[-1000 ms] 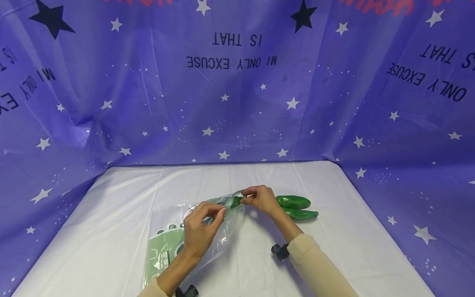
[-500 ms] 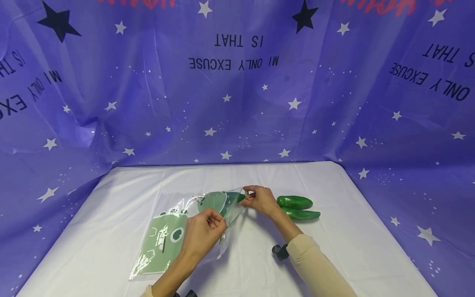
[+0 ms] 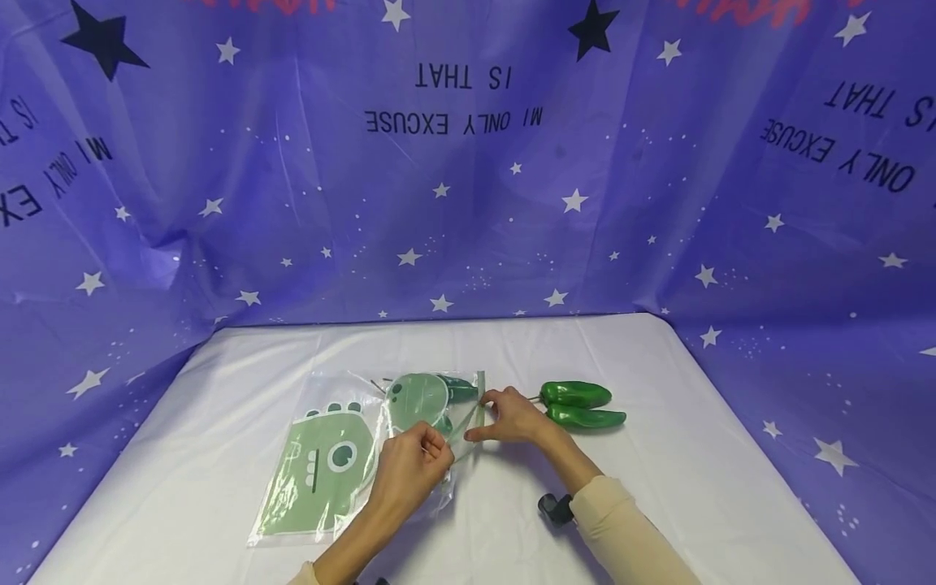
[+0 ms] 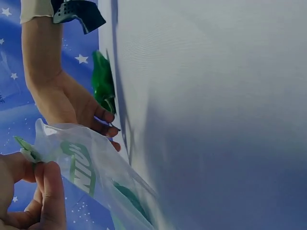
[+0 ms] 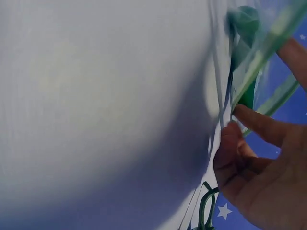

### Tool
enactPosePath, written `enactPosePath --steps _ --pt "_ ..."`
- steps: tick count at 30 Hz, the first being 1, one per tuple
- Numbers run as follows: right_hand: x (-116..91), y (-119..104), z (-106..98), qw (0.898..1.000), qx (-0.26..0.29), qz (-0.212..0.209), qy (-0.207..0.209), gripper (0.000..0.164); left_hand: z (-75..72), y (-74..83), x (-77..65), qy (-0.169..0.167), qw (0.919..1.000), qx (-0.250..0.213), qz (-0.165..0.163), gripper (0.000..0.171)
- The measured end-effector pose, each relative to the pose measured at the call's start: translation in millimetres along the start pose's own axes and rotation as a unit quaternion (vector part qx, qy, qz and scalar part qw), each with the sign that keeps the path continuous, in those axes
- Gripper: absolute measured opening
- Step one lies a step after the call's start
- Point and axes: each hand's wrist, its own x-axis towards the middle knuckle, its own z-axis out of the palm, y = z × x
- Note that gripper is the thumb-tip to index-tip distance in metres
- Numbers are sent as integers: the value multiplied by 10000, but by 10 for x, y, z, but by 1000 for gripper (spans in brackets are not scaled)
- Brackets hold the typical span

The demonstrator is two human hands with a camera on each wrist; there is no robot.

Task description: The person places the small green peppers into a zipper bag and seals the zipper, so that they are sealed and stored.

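Lowered right fingers (image 3: 484, 433), “EXCUSE” (image 3: 405, 123) behind

Pinching a clear plastic bag (image 4: 105, 151) at lower left with the left hand (image 4: 36, 196). Bearing green-and-white print (image 4: 82, 167) on the bag's face. Extending the right hand (image 4: 72, 100) down from upper left, partly behind the bag. Showing a green pepper (image 4: 102, 76) just beside that hand, white cloth (image 4: 225, 96) filling the right, and blue starred cloth (image 4: 12, 62) along the left.
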Motion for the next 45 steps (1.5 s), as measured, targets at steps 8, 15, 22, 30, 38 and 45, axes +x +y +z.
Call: enactPosePath --steps 8,15,22,30,38,45 --pt "-43 58 71 9945 -1005 -119 -270 92 68 -18 -64 -424 9991 28 22 8" --pt "-54 55 88 9895 -1219 -121 -773 112 107 -3 -80 -530 9984 68 194 11" --pt "-61 7 90 9847 -1345 110 -1100 118 105 42 -37 322 9987 -343 172 14" --pt "-53 5 84 9842 -1374 207 -1094 116 116 62 -83 594 9944 -875 6 14" --pt "-44 54 84 9887 -1138 74 -976 118 112 32 -97 627 9942 -867 62 15" --pt "-89 116 -113 9979 -278 -317 -494 104 119 16 -65 683 9946 -672 393 18"
